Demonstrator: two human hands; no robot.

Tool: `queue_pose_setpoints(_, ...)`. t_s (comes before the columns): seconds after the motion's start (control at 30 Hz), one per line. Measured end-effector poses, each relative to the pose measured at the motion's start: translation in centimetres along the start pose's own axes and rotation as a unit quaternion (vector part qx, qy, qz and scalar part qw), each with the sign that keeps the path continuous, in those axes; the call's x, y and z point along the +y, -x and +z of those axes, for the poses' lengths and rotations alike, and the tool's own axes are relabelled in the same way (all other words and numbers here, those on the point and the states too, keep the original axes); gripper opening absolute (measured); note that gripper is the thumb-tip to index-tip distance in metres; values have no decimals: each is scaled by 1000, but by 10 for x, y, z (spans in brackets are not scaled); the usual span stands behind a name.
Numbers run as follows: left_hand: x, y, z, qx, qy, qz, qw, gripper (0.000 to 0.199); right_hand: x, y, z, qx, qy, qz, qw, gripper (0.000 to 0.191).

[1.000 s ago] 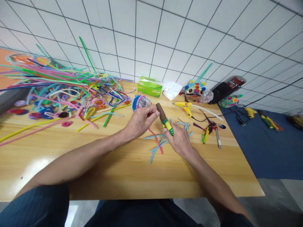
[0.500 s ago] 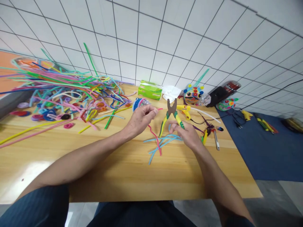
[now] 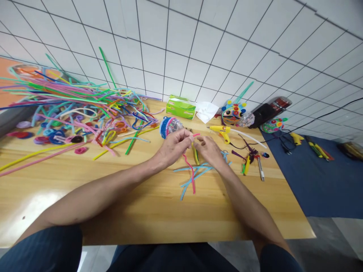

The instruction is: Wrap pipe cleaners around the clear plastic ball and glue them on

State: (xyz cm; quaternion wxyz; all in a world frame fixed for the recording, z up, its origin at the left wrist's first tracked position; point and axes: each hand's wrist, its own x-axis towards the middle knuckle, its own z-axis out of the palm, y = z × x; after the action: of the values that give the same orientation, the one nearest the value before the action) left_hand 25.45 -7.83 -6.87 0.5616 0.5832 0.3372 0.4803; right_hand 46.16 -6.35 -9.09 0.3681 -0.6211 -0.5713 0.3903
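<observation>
My left hand (image 3: 177,146) pinches a bright pink pipe cleaner (image 3: 193,177). Its short end pokes out above the fingertips, and its crinkled length hangs toward the table. Close against those fingertips is my right hand (image 3: 209,149), fingers bent but apart, near the pink end. Behind and below both hands lie pliers (image 3: 196,155) with yellow-green handles, mostly hidden. Several light blue pipe cleaners (image 3: 200,172) lie crossed beneath. Just beyond my left hand rests a clear ball-like body (image 3: 167,127) wrapped in blue and pink pipe cleaners.
A heap of coloured pipe cleaners (image 3: 85,102) covers the table's left. A green tissue pack (image 3: 180,107), white tissue (image 3: 206,112) and yellow glue gun (image 3: 221,131) stand behind. A decorated figure (image 3: 233,113), dark flask (image 3: 272,109) and white pen (image 3: 260,170) are at right.
My right hand has let go of the pliers, which now lie on the table. It has moved left to meet my left hand at the pink pipe cleaner.
</observation>
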Motion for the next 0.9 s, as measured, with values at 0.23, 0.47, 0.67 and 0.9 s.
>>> queue_pose_setpoints(0.23, -8, 4, 4, 3, -67, 45, 997, 30, -17, 20, -3, -4, -137, -115, 984, 29)
queue_pose_setpoints(0.47, -20, 7, 4, -1, -136, 61, 989, 25, -14, 32, 0, 72, 86, -279, 954, 17)
queue_pose_setpoints(0.67, -27, 5, 2, -30, -150, 62, 986, 25, -8, 30, 0, 66, 126, -323, 936, 20)
queue_pose_setpoints(0.9, -26, 6, 6, -46, -118, 71, 989, 26, -1, 9, 3, -88, -331, 32, 939, 58)
